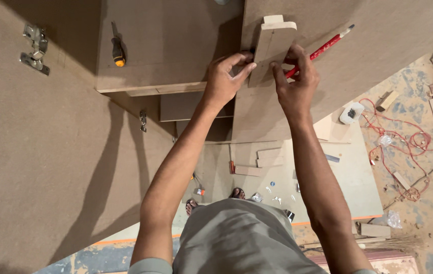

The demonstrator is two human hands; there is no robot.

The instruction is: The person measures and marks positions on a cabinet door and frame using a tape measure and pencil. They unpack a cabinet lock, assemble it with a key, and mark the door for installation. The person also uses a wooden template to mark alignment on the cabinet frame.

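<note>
While the head camera looks straight down, both hands work at a small wooden block [272,48] pressed against a large brown fibreboard panel [379,35]. The left hand [225,78] pinches the block's left edge, thumb and forefinger closed on it. The right hand [297,83] steadies the block's right edge with its fingertips while gripping a red pencil [323,49], which slants up and to the right across the panel. The block stands upright on the panel's face, its top end near the upper edge of the picture.

To the left, a screwdriver [117,48] with a black and orange handle lies on a flat cabinet board [176,56]. Farther left, a metal hinge [35,49] is fixed to a wide brown panel [39,167]. Below the arms, offcuts of wood [264,160] and small bits of hardware lie on a pale sheet [358,177] on the floor, near the person's sandalled feet [237,193]. A tangle of red cord [404,142] lies on the floor to the right.
</note>
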